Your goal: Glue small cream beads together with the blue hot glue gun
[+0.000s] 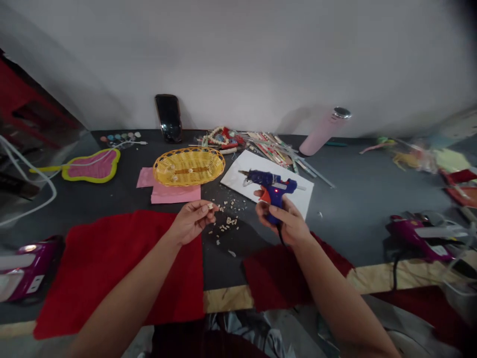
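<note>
My right hand (285, 221) is wrapped round a blue glue gun (274, 189) with an orange trigger. Its nozzle points left and a small red light glows on its side. In my left hand (194, 221) a small cream-coloured piece (210, 206) is pinched between thumb and fingers, too small to name exactly. Between the two hands, several similar cream bits (228, 224) lie scattered on the dark table. A yellow woven basket (160, 166) stands beyond my left hand, partly on pink sheets (175, 195), with a few small pale pieces inside.
White paper (242, 166) lies under the glue gun, with thin sticks (276, 149) behind it. A phone (169, 119) leans on the wall; a pink bottle (322, 132) tilts at right. Red cloth (112, 263) covers the front left. Purple devices (421, 238) sit at both sides.
</note>
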`<state>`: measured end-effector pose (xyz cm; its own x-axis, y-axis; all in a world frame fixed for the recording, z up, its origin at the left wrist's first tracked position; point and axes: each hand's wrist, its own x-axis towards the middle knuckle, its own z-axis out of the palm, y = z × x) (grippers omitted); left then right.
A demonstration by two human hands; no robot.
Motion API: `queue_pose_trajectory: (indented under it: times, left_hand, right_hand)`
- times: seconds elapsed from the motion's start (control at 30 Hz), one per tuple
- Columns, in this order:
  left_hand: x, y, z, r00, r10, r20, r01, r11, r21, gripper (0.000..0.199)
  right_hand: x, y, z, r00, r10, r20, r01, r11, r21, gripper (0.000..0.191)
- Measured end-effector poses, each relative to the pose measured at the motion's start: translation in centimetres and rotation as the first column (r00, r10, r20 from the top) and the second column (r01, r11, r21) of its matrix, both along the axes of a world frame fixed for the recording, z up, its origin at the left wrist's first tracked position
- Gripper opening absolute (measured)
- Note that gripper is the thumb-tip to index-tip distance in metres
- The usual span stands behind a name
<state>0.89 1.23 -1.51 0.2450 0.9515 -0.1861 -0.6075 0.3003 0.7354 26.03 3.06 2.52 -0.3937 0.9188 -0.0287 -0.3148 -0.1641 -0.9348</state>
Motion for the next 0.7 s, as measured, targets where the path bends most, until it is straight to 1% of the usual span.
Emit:
queue_pose_trajectory:
  times: [0.1, 0.2, 0.33, 0.43, 0.7]
  left_hand:
    - [0.05, 0.03, 0.04, 1.0, 0.023, -0.003, -0.023, 1.0, -0.008, 0.017]
    - [0.21, 0.03, 0.05, 0.999, 0.039, -0.001, -0.039, 0.999, -0.009, 0.017]
    - [0.44, -0.05, 0.16, 0.998, 0.066, 0.007, -0.066, 0.997, -0.027, 0.017]
    - [0.47, -0.09, 0.22, 0.997, 0.071, 0.007, -0.07, 0.996, -0.056, 0.019]
    - [0.53, -0.14, 0.32, 0.998, 0.065, 0.013, -0.065, 0.996, -0.061, 0.019]
  right_hand:
    - [-0.28, -0.48, -0.53, 0.989, 0.126, 0.074, -0.129, 0.99, 0.049, 0.037]
    - [-0.26, -0.53, -0.6, 0.959, 0.23, 0.166, -0.251, 0.961, 0.118, 0.042]
    - [-0.5, -0.58, -0.38, 0.925, 0.295, 0.239, -0.342, 0.92, 0.189, 0.04]
    - [-0.75, -0.7, -0.48, 0.906, 0.33, 0.265, -0.385, 0.901, 0.198, 0.039]
    - [-0.81, -0.68, -0.95, 0.911, 0.316, 0.264, -0.373, 0.904, 0.209, 0.039]
